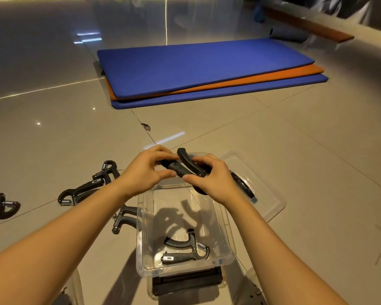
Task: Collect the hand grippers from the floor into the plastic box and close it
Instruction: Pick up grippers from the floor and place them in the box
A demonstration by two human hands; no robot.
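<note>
A clear plastic box [141,238] stands open on the tiled floor in front of me, with one black hand gripper [185,249] lying in its near end. Above the box's far end, my left hand [147,170] and my right hand [209,175] both hold another black hand gripper [185,165]. The clear lid [266,194] lies on the floor to the right of the box. Several more black hand grippers lie on the floor to the left: one against the box [124,217], a pair farther out [88,184], one at the left edge [1,208].
A stack of blue and orange exercise mats [207,69] lies on the floor farther ahead. A black latch handle [185,282] sits at the box's near end. A low wooden ledge [306,23] runs along the far right.
</note>
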